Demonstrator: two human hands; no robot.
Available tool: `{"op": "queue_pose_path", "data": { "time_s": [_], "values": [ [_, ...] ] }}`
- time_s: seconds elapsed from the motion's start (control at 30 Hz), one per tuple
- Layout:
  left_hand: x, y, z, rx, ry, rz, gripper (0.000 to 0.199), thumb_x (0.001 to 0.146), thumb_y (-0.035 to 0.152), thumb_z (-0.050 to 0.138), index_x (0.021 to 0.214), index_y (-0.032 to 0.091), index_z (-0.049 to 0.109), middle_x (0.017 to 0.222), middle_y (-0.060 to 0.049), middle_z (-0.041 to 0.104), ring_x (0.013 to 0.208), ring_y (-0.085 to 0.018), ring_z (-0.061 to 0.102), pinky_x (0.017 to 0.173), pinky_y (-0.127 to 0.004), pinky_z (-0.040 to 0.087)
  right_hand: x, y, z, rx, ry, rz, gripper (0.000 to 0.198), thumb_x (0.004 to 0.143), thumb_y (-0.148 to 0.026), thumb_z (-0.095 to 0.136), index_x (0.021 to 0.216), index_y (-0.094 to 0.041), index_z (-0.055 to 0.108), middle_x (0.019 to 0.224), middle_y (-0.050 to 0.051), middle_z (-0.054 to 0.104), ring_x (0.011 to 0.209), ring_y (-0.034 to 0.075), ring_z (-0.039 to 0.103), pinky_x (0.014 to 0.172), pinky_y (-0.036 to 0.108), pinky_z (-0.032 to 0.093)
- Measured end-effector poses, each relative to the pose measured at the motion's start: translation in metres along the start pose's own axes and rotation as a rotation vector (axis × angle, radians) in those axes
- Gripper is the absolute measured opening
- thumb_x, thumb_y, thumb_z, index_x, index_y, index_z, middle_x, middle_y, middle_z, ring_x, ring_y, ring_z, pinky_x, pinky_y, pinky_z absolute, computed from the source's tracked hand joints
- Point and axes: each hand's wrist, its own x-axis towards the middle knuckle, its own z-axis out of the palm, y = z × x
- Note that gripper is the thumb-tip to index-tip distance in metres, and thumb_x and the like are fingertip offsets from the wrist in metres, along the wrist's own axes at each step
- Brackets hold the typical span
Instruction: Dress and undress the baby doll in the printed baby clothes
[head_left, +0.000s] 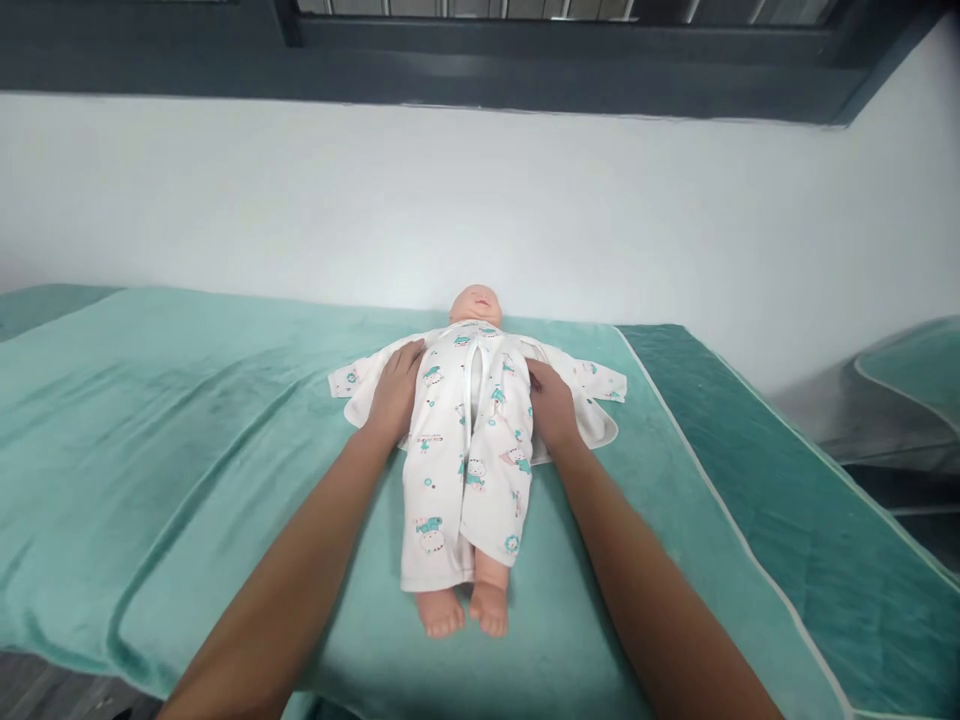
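Observation:
A baby doll (480, 302) lies on its back on the green blanket, head toward the wall and bare feet toward me. White printed baby pants (469, 470) cover it from the chest down to the ankles, over a white printed baby shirt (592, 380) with its sleeves spread out sideways. My left hand (395, 393) grips the left side of the pants near the top, the fingers partly hidden against the cloth. On the opposite side, my right hand (553, 403) is closed at the pants' upper edge, fingers curled inward. Both hands rest over the shirt.
The green blanket (225, 450) has folds on the left. A darker green cover (810, 500) with a pale edge shows on the right. Behind stands a white wall (480, 200) below a dark window frame (480, 70). Another green piece (915, 370) is at the far right.

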Motion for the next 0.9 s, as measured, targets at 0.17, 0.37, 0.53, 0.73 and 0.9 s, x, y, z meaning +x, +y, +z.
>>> {"op": "queue_pose_path", "data": {
  "time_s": [0.17, 0.37, 0.53, 0.73, 0.9],
  "values": [
    [-0.01, 0.014, -0.007, 0.032, 0.037, 0.036, 0.044, 0.091, 0.025, 0.046, 0.134, 0.017, 0.054, 0.143, -0.014, 0.051, 0.14, -0.028, 0.037, 0.12, -0.045, 0.026, 0.0, 0.001, -0.003, -0.013, 0.0, 0.195, 0.028, 0.074, -0.03, 0.051, 0.093, -0.02, 0.069, 0.099, 0.009, 0.074, 0.091, 0.027, 0.064, 0.085, 0.042, 0.049],
    [-0.014, 0.028, -0.009, -0.196, 0.05, -0.115, 0.041, 0.087, 0.029, 0.053, 0.127, 0.02, 0.056, 0.126, -0.011, 0.062, 0.119, -0.03, 0.056, 0.104, -0.044, 0.042, 0.005, -0.019, -0.012, 0.181, -0.15, 0.232, 0.02, 0.07, -0.028, 0.056, 0.082, -0.02, 0.07, 0.096, 0.007, 0.075, 0.093, 0.029, 0.063, 0.082, 0.041, 0.05],
    [-0.015, 0.032, -0.007, -0.613, 0.109, -0.314, 0.048, 0.084, 0.036, 0.058, 0.128, 0.019, 0.053, 0.137, -0.012, 0.057, 0.128, -0.03, 0.052, 0.106, -0.044, 0.042, 0.002, -0.036, -0.013, 0.352, -0.199, 0.328, 0.016, 0.068, -0.028, 0.063, 0.081, -0.021, 0.069, 0.096, 0.007, 0.075, 0.086, 0.026, 0.064, 0.077, 0.037, 0.053],
    [-0.009, 0.052, -0.017, -0.981, -0.113, -0.443, 0.043, 0.08, 0.037, 0.061, 0.119, 0.019, 0.064, 0.125, -0.009, 0.068, 0.118, -0.032, 0.06, 0.093, -0.044, 0.051, 0.003, -0.031, -0.011, 0.448, -0.207, 0.455, 0.015, 0.071, -0.034, 0.062, 0.079, -0.023, 0.066, 0.089, 0.007, 0.075, 0.081, 0.026, 0.066, 0.069, 0.037, 0.056],
    [-0.009, 0.058, -0.019, -1.14, -0.201, -0.612, 0.04, 0.077, 0.038, 0.065, 0.11, 0.016, 0.069, 0.108, -0.011, 0.073, 0.097, -0.028, 0.069, 0.076, -0.038, 0.057, 0.004, -0.032, -0.013, 0.471, -0.252, 0.395, 0.024, 0.073, -0.04, 0.067, 0.09, -0.025, 0.071, 0.103, 0.007, 0.075, 0.091, 0.027, 0.067, 0.075, 0.039, 0.057]
  ]
}}
